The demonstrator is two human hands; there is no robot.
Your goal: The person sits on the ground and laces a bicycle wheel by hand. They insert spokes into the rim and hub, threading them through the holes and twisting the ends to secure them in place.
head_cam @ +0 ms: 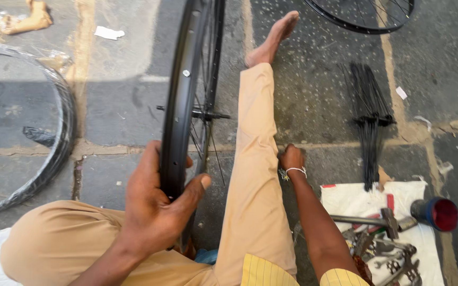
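— What has the left hand got?

— It wraps the black wheel rim, thumb across the near edge; the rim stands upright between the legs.

— And the right hand?

— Curled shut, low on the stone floor beside the outstretched leg. Whether it pinches anything, I cannot tell. A spoke bundle lies near.
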